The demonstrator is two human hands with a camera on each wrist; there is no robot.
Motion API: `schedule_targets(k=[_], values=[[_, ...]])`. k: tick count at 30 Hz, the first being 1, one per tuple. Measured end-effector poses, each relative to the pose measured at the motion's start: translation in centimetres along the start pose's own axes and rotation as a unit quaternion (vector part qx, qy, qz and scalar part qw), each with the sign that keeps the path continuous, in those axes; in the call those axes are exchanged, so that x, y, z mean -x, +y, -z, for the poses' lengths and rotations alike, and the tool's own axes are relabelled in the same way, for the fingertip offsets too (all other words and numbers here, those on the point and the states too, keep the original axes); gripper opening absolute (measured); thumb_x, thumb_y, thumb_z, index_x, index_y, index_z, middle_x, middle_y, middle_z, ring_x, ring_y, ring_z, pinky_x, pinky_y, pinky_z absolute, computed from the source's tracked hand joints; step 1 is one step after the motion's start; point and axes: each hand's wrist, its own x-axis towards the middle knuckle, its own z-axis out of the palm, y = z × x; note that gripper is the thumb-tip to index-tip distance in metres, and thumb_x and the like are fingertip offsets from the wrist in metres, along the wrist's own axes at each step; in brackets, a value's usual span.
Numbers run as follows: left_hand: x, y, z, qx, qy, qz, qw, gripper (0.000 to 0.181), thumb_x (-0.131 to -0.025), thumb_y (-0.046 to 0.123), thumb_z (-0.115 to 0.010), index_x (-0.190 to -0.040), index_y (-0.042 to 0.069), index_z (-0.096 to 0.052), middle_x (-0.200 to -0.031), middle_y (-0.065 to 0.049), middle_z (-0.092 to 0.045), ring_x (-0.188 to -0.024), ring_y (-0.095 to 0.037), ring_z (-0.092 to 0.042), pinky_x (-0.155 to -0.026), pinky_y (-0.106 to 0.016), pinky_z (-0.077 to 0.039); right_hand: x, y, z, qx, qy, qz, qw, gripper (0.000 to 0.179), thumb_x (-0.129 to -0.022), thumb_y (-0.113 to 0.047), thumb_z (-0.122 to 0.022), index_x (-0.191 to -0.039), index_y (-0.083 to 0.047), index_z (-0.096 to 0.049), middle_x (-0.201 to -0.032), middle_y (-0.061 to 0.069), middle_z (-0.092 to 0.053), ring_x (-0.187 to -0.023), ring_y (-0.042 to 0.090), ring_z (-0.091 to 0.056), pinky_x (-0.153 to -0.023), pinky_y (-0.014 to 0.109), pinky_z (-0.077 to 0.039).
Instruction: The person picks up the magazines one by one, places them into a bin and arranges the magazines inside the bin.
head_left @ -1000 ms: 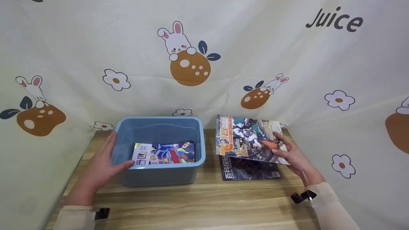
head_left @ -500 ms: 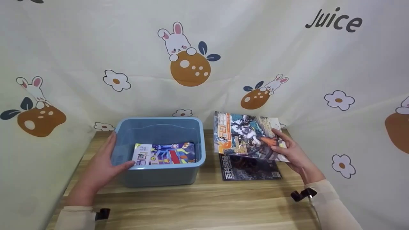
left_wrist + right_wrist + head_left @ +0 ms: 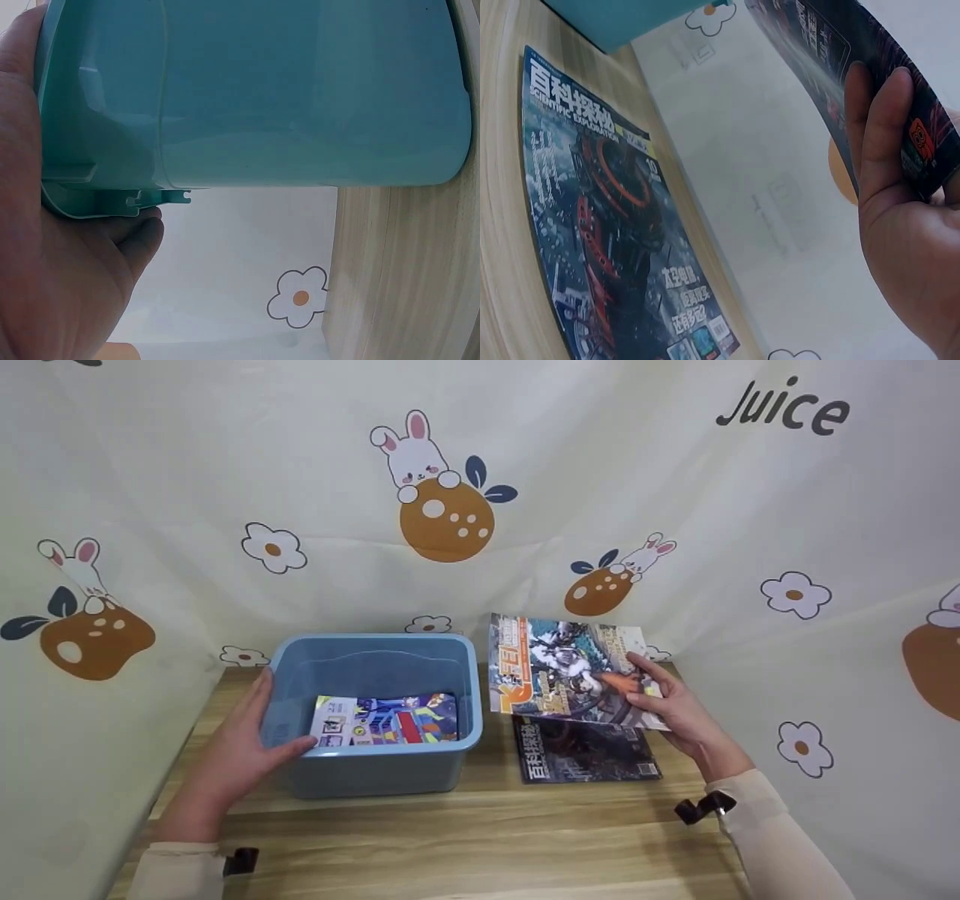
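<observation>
My left hand [image 3: 229, 754] holds the near-left rim of a blue plastic storage bin [image 3: 379, 774]; in the left wrist view its fingers [image 3: 142, 236] curl beneath the rim. Inside the bin lies a colourful magazine [image 3: 405, 721]. To the bin's right, my right hand [image 3: 686, 720] grips the right edge of another magazine [image 3: 559, 667], thumb on its illustrated front cover. That magazine is raised and slightly tilted. The right wrist view shows fingers on its dark back. Below it, a dark magazine [image 3: 581, 757] lies flat on the table, its far part covered in the head view.
The wooden table [image 3: 450, 847] carries the bin and the dark magazine. A pale cloth [image 3: 322, 457] printed with rabbits, oranges and flowers hangs behind and on both sides. Small black devices [image 3: 705, 808] are strapped at the wrists.
My right hand has carried its magazine slightly higher and leftward, nearer the bin, uncovering more of the dark magazine. My left hand and the bin have stayed put.
</observation>
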Motion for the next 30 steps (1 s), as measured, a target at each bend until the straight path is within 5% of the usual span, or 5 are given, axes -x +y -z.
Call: schedule_targets(k=[5,12,22,30], values=[[0.0,-0.1,0.0,0.0,0.001,0.003,1.0,0.135,-0.089,0.074,-0.081,-0.179,0.019,0.004,-0.185,-0.021,0.001,-0.162,-0.063,-0.014,-0.112,-0.092,-0.026,-0.4,-0.6,-0.8,0.006,-0.006,0.002,1.0,0.082,-0.105,0.007,-0.069,-0.175,-0.01,-0.032,-0.174,0.016,-0.019,-0.097,0.016,-0.075,-0.077,0.027,-0.065],[0.0,-0.2,0.0,0.001,0.009,-0.012,0.9999,0.134,-0.09,0.07,-0.082,-0.179,0.015,0.001,-0.184,-0.022,-0.002,-0.162,-0.062,-0.015,-0.114,-0.091,-0.025,-1.4,-1.5,-2.2,0.041,-0.008,0.008,0.9991,0.082,-0.102,0.005,-0.075,-0.174,-0.011,-0.038,-0.179,0.017,-0.017,-0.119,0.015,-0.066,-0.087,0.026,-0.063],[0.0,-0.1,0.0,-0.009,0.007,-0.007,0.9999,0.134,-0.09,0.071,-0.082,-0.179,0.016,0.002,-0.184,-0.023,-0.002,-0.162,-0.063,-0.015,-0.113,-0.091,-0.026,-2.7,-2.8,-4.8,0.02,-0.022,-0.019,0.9994,0.084,-0.101,0.007,-0.074,-0.174,-0.014,-0.038,-0.163,0.024,-0.038,-0.096,0.016,-0.074,-0.079,0.025,-0.064],[-0.1,-0.1,0.0,-0.009,0.007,-0.003,0.9999,0.135,-0.089,0.072,-0.082,-0.179,0.017,0.003,-0.184,-0.023,-0.002,-0.161,-0.064,-0.015,-0.113,-0.091,-0.025,-3.6,-2.8,-6.8,0.031,-0.031,-0.015,0.9989,0.081,-0.102,0.003,-0.076,-0.173,-0.013,-0.04,-0.16,0.024,-0.044,-0.103,0.017,-0.075,-0.09,0.028,-0.063]])
